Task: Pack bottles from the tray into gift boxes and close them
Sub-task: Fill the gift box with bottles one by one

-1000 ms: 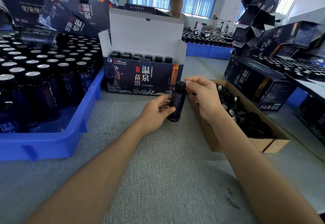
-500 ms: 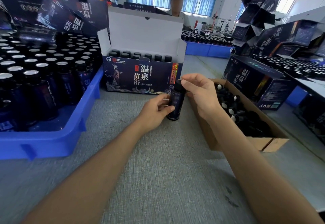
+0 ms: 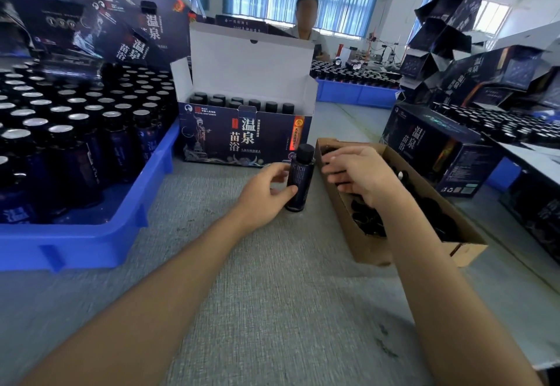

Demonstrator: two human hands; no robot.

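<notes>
**Bottle** (image 3: pixel 300 178): dark, black cap on, upright on the grey surface (image 3: pixel 272 294).
**Left hand** (image 3: pixel 265 193): wrapped round the bottle's lower body.
**Right hand** (image 3: pixel 360 173): just right of the bottle, over the cardboard carton (image 3: pixel 345 219) of dark caps. Fingers loose and apart, nothing seen in them; blurred.
**Gift box** (image 3: pixel 242 137): just beyond both hands, lid up, back row filled.
**Blue tray** (image 3: pixel 91 240): left of the left hand, well stocked.
**Risk:** a low one-handed grip may let the bottle tip against the box's front wall. A loose cap could leak.
</notes>
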